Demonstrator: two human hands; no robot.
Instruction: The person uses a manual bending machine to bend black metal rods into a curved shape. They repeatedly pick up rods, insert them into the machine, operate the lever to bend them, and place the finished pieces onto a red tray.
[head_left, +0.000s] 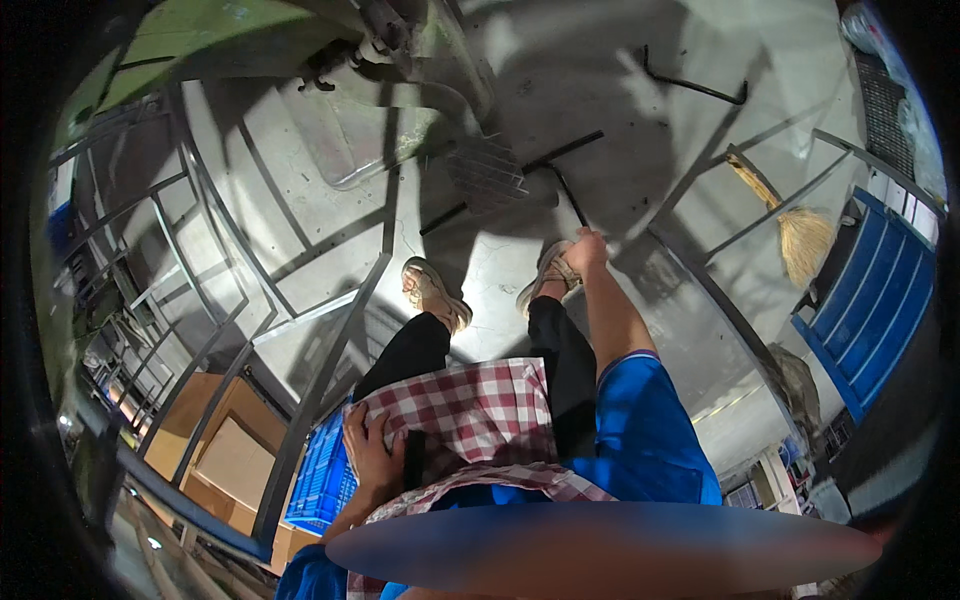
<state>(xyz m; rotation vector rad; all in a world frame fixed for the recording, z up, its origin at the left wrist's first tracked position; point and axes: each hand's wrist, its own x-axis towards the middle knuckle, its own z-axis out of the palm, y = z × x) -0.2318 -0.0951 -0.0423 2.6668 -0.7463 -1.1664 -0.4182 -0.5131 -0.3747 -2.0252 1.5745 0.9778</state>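
Head view, right hand (588,250): yours, closed around the thin black metal rod (570,195), beyond your shoe (545,280).
Left hand (370,452): fingers spread on your red-and-white checked apron (455,408).
Progress: one rod seemingly grasped; another bent black rod (693,87) lies apart, unheld.

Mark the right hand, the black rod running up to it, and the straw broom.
Right hand (586,250): head view, middle of the hand.
Black rod (569,195): head view, partway along its shaft.
Straw broom (805,243): head view, on the bristles.
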